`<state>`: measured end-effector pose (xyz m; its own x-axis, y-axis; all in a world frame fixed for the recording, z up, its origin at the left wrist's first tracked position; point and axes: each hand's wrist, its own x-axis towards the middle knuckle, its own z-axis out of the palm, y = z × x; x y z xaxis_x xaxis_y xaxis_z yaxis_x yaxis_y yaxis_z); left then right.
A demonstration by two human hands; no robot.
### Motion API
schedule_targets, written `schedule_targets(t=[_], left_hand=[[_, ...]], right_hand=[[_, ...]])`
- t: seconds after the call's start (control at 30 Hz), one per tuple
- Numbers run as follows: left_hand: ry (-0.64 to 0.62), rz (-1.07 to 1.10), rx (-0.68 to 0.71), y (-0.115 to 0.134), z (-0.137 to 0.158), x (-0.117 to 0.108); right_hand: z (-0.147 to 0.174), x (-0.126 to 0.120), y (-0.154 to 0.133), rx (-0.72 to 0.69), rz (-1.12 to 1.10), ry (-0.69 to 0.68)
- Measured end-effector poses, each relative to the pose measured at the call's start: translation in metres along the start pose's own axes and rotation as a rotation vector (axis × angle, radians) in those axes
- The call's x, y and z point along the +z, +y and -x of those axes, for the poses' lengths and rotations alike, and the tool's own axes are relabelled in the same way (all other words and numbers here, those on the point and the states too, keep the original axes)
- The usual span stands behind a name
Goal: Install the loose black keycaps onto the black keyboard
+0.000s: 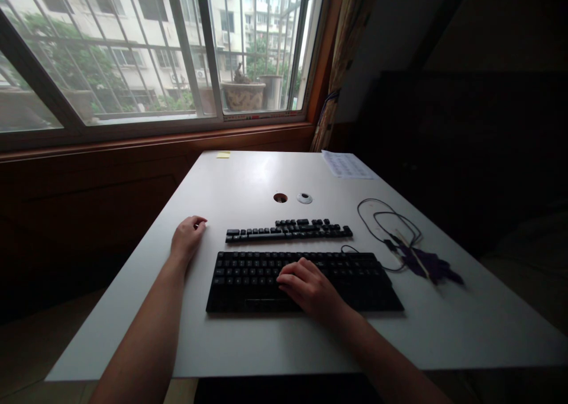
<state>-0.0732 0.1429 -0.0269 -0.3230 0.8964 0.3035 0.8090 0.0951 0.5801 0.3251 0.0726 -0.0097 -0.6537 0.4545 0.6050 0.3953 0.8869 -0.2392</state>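
Observation:
My right hand (306, 283) is over the middle of a black keyboard (239, 306), its thumb and fingers drawn together at the keys. Whatever they grip is hidden. Rows of keycaps are fitted in the keyboard's upper left, while its lowest part shows bare dark casing. Behind it, loose black keycaps (266, 235) stand lined up in rows on the white table (222, 197). To the left of these keycaps, my left hand (189, 236) rests on the tabletop with loosely bent fingers, a small gap by the thumb, and nothing visible in it.
A dark cable (370, 200) loops at the right, beside a purple cloth (426, 264) with a thin stick (417, 255) across it. A round hole (280, 198) and a white ring-shaped cover (305, 199) are farther back. Printed paper (348, 165) and yellow notes (223, 154) lie by the far edge.

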Motion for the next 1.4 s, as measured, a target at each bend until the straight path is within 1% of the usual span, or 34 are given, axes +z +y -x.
schedule_targets(t=[0.4,0.53,0.77,1.0,1.4], left_hand=[[0.005,-0.007,-0.006,0.0007,0.0003,-0.0001],[0.007,-0.006,-0.006,0.0010,0.0006,0.0001],[0.010,-0.009,-0.009,0.0017,0.0006,-0.0005],[0.003,-0.003,-0.006,0.0009,0.0004,-0.0003],[0.007,0.001,-0.008,-0.0011,0.0001,0.0010]], right_hand=[[0.0019,0.0007,-0.0031,-0.025,0.076,-0.001],[0.0015,0.0004,-0.0037,-0.039,0.097,-0.034],[0.0021,0.0009,-0.0038,-0.029,0.074,-0.028],[0.0006,-0.0021,-0.0053,0.010,0.060,0.029],[-0.0010,-0.0007,-0.0064,0.023,0.041,0.011]])
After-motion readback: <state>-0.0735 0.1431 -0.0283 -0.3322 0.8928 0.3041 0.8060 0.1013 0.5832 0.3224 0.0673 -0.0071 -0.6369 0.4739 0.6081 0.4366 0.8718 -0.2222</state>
